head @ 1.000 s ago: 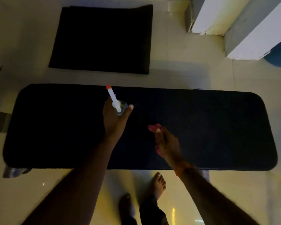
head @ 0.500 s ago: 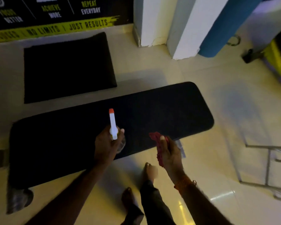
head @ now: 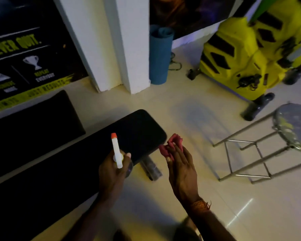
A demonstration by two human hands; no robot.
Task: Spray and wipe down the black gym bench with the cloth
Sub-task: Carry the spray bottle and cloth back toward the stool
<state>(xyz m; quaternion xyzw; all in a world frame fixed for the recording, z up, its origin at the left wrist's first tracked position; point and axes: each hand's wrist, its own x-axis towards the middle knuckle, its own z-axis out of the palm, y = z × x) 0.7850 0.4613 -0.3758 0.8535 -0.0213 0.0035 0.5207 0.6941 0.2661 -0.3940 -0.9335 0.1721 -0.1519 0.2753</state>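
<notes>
The black gym bench (head: 59,164) runs from lower left to its rounded right end at centre. My left hand (head: 111,173) grips a spray bottle (head: 116,152) with a white nozzle and orange tip, held over the bench's right end near its front edge. My right hand (head: 181,167) holds a crumpled pink cloth (head: 170,145) just off the bench's right end, above the floor.
A black floor mat (head: 33,122) lies behind the bench. A metal stool (head: 268,150) stands at the right. A rolled blue mat (head: 160,54) leans by a white pillar (head: 129,49). Yellow gym equipment (head: 241,54) fills the far right. The floor is pale tile.
The view has swung right and up, so the bench has slid to the left. My right hand with the cloth has left the bench top and is now past its right end.
</notes>
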